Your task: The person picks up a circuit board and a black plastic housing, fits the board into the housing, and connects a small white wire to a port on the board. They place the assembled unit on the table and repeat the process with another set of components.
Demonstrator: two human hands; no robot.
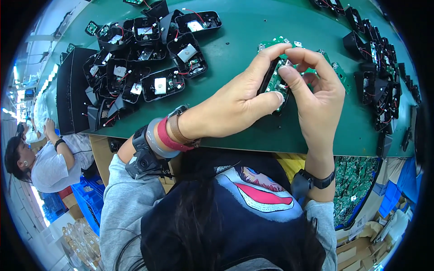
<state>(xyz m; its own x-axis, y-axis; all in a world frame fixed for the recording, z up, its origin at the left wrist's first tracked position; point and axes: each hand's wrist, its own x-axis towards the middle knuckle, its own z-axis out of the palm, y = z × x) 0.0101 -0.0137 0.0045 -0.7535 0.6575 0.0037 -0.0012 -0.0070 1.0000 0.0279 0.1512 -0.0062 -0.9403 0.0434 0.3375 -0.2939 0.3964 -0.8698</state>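
Over the green work table (239,58), both hands are closed around a small black plastic housing (268,76) with a green circuit board (274,84) in it. My left hand (230,106) grips it from the left, its thumb pressed on the board's near end. From the right, my right hand (318,97) curls over the far end, with its thumb on the board's upper part. The fingers hide much of the housing. Just behind my hands lie several loose green circuit boards (338,72) on the table.
Open black housings (185,52) with boards and red wires crowd the table's left side, beside a black box (71,90). More housings (377,77) line the right. A bin of circuit boards (355,187) stands below the right edge. Another person (49,165) sits at far left near blue crates (88,198).
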